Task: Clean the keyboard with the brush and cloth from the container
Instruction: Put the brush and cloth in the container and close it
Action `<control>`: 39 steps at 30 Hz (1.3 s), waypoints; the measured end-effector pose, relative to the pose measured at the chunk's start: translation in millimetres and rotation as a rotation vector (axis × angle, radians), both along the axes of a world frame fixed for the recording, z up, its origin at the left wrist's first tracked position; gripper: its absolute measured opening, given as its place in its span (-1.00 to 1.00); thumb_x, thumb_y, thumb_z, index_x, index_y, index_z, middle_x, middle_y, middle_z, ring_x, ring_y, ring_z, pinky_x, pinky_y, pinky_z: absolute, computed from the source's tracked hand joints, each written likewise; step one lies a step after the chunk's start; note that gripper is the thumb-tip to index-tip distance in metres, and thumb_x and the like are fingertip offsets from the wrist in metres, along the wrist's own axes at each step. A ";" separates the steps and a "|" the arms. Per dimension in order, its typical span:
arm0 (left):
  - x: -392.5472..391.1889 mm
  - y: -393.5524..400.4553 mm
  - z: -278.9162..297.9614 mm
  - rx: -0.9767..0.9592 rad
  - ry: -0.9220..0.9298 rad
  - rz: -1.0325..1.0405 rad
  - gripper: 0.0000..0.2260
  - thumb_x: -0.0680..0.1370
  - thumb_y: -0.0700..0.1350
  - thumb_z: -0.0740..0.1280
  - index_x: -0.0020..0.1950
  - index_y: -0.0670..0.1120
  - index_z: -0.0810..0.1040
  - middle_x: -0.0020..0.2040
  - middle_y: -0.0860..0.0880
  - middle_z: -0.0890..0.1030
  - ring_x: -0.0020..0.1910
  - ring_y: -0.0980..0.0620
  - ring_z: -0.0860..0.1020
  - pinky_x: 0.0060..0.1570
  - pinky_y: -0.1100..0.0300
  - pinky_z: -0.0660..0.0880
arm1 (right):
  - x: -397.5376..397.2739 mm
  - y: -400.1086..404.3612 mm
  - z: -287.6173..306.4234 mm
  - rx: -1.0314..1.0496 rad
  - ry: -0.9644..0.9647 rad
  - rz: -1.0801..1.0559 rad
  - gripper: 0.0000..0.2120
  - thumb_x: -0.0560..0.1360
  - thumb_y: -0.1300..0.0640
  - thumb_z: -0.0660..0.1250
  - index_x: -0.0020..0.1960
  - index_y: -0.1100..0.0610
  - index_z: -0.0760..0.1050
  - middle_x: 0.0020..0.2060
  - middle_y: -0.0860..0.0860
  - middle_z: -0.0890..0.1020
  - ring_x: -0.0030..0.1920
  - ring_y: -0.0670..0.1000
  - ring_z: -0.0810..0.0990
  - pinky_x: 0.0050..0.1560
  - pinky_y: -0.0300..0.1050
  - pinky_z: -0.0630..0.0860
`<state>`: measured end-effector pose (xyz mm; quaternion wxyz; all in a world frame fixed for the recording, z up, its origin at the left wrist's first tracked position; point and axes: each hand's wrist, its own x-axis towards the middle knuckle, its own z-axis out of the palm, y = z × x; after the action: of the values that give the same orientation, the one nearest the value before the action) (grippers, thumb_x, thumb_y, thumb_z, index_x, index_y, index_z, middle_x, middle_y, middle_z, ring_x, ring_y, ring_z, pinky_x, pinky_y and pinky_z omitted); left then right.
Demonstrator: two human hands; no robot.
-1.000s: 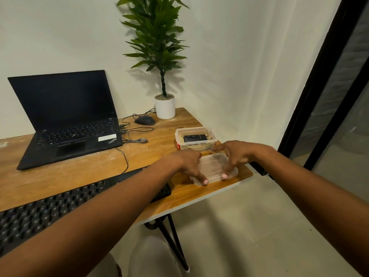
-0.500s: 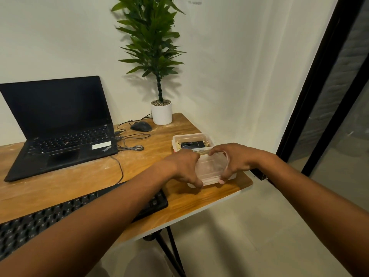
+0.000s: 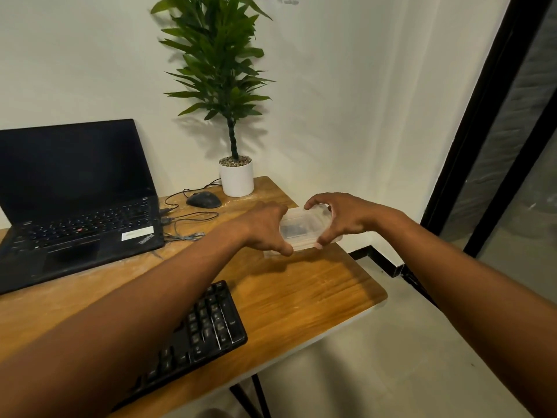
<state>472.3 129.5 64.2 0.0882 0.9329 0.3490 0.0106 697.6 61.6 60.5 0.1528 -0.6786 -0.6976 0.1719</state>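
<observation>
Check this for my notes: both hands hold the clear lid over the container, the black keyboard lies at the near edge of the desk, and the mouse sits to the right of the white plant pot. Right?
One detail is off. The head view shows the mouse to the left of the white plant pot, not the right. The rest stands: the left hand and right hand hold the clear lid over the container, and the black keyboard lies at the desk's near edge.

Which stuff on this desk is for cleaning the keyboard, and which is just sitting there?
For the job: keyboard; clear lid gripped by left hand and right hand over the container.
Lying about: laptop; mouse; potted plant.
</observation>
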 end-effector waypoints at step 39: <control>-6.1 56.6 -5.0 -0.333 -0.038 0.111 -0.07 0.41 0.03 0.61 0.65 -0.07 0.18 0.57 -0.06 0.33 0.49 -0.11 0.35 0.40 0.04 0.39 | 2.4 50.3 -19.4 -0.031 0.032 -0.002 -0.13 0.26 -0.09 0.69 0.47 -0.01 0.40 0.40 -0.03 0.46 0.26 0.01 0.46 0.12 -0.17 0.53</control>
<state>466.1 186.1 59.3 0.2474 0.8843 0.3953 -0.0247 700.0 111.8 41.1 0.1536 -0.6787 -0.6916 0.1934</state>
